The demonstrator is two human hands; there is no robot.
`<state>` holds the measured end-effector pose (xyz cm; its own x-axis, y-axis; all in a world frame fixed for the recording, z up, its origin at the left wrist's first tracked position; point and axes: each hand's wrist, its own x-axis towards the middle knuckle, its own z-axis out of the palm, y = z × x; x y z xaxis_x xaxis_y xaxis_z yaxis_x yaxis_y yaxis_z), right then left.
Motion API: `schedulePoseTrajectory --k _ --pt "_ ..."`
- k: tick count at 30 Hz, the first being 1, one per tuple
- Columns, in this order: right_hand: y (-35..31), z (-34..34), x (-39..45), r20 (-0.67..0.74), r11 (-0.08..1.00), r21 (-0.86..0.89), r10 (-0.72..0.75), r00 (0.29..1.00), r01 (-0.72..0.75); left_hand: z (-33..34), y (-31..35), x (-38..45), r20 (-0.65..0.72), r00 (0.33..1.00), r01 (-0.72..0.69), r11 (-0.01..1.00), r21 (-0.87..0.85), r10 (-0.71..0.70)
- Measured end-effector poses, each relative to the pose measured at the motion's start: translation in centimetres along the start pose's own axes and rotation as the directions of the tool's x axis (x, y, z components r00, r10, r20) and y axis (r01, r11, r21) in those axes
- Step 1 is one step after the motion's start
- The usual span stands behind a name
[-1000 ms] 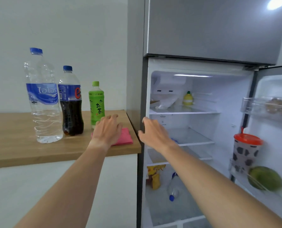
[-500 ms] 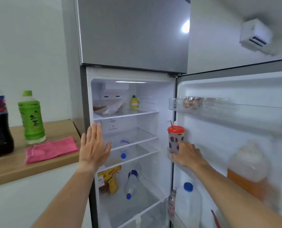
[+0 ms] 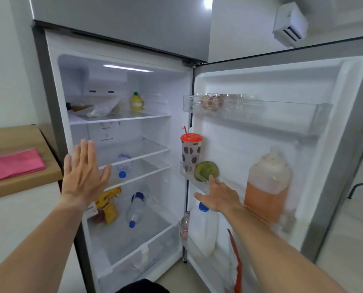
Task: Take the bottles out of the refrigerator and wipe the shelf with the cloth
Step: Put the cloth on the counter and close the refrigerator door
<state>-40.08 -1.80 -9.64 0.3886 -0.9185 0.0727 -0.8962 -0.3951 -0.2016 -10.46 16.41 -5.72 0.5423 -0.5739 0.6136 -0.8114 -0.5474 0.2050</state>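
The refrigerator stands open in front of me. A clear water bottle with a blue cap (image 3: 123, 166) lies on the lower glass shelf (image 3: 153, 174). Another clear bottle (image 3: 135, 208) lies on the bottom shelf beside a yellow packet (image 3: 109, 205). The middle glass shelf (image 3: 146, 148) is bare. My left hand (image 3: 84, 174) is raised, fingers spread, in front of the fridge's left edge, holding nothing. My right hand (image 3: 218, 196) is spread flat against the door's lower bin (image 3: 194, 183). The pink cloth (image 3: 13, 163) lies folded on the wooden counter (image 3: 17, 185) at the left.
The open door (image 3: 282, 144) carries a cup with an orange lid (image 3: 190, 150), a green fruit (image 3: 206, 170), a jug of orange liquid (image 3: 268, 185), a white jug (image 3: 202, 227) and a small bottle (image 3: 184, 226). A yellow squeeze bottle (image 3: 136, 101) and a plastic bag (image 3: 103, 108) sit on the top shelf.
My view swung right from the counter to the fridge interior, and the counter bottles left the frame. My left hand left the cloth and rose; my right hand moved to the door bin.
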Motion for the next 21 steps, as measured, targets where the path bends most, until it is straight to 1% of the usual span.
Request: schedulePoseTrajectory --k 3,8,13,17,19,21 --pt "-0.7 0.3 -0.1 0.007 1.0 0.003 -0.015 1.0 0.015 -0.1 0.1 -0.2 0.008 1.0 -0.003 1.0 0.004 0.003" --pt "-3.4 1.0 -0.4 0.012 0.998 0.059 -0.031 0.999 0.031 -0.8 0.2 -0.2 0.008 1.0 -0.022 1.0 0.012 0.022" --pt "-7.3 2.3 -0.7 -0.055 0.99 0.125 -0.061 0.997 0.067 -2.1 -0.2 -0.8 -0.019 0.999 -0.049 0.998 0.035 0.05" --pt "-10.5 3.6 -1.2 -0.12 0.988 0.046 -0.139 0.983 0.145 -3.3 -1.6 -1.5 -0.024 0.996 -0.082 0.993 0.09 0.085" --pt "-12.3 3.8 -1.3 -0.12 0.986 0.051 -0.154 0.981 0.161 -4.3 -2.7 -1.8 -0.035 0.997 -0.058 0.993 0.102 0.062" --pt "-14.0 4.1 -1.4 -0.15 0.98 0.02 -0.192 0.97 0.197 -5.3 -4.0 -2.1 -0.038 0.998 -0.043 0.991 0.13 0.048"
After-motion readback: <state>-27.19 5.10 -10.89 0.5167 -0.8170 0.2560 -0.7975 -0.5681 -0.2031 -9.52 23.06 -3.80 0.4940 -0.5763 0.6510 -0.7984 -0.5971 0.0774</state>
